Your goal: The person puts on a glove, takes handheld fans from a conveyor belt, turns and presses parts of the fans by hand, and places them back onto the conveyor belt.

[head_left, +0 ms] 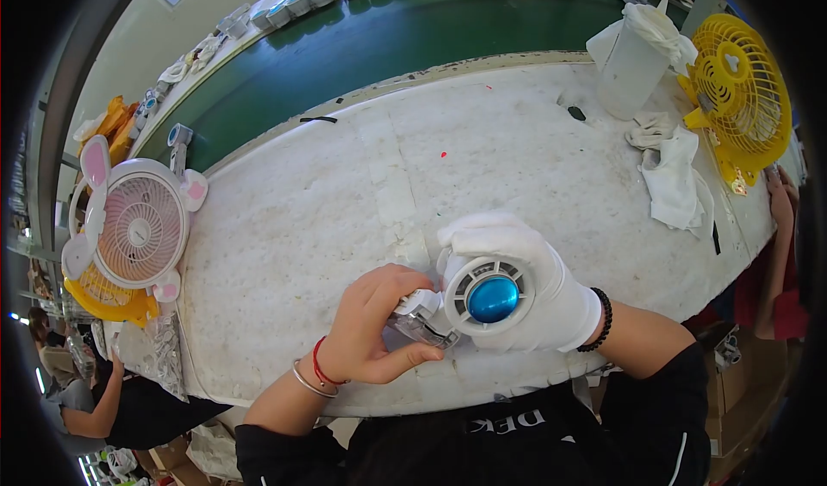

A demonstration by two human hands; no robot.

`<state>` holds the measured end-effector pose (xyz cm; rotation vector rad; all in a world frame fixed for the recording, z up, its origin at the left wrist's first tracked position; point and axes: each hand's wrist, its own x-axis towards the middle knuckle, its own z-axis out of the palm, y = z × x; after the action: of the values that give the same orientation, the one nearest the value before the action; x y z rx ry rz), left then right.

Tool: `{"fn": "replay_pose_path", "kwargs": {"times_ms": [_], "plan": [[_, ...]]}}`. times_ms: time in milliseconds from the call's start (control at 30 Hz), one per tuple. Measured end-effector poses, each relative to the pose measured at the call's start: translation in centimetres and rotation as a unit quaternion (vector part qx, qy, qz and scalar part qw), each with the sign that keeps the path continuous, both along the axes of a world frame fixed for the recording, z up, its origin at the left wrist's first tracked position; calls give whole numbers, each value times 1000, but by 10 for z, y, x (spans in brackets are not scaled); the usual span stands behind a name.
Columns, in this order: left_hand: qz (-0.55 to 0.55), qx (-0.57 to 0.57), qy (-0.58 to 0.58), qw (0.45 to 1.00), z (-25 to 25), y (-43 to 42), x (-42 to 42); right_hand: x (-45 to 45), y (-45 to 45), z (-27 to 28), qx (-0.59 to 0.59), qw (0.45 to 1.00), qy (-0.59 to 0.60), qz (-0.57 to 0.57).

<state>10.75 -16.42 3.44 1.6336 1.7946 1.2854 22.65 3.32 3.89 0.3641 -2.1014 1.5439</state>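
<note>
A small white handheld fan (457,307) with a shiny blue dome at the centre of its round grille is held just above the near part of the worktable. My right hand (551,284), in a white glove, is closed around the fan's round head. Bare, my left hand (369,321) wraps its fingers over the white and clear handle end, with the thumb stretched along the lower side. Part of the fan is hidden behind the glove and the left fingers.
The white worktable (293,228) borders a green conveyor belt (413,38). A rabbit-eared fan (138,223) stands left; a yellow fan (736,90), a white bottle (624,77) and a white cloth (676,180) sit right. Other people's arms show at both sides.
</note>
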Motion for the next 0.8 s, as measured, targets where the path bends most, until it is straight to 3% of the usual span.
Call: {"fn": "replay_pose_path", "kwargs": {"times_ms": [367, 533, 633, 800], "plan": [[8, -34, -138, 990, 3, -5, 1, -4, 7, 0, 35, 999, 2, 22], [63, -124, -209, 968, 11, -6, 6, -4, 4, -3, -28, 995, -94, 3], [115, -142, -192, 964, 15, -6, 13, -12, 2, -13, -76, 990, -120, 7], [74, -65, -198, 975, 18, -8, 14, -17, 2, -12, -97, 986, -137, 14]]}}
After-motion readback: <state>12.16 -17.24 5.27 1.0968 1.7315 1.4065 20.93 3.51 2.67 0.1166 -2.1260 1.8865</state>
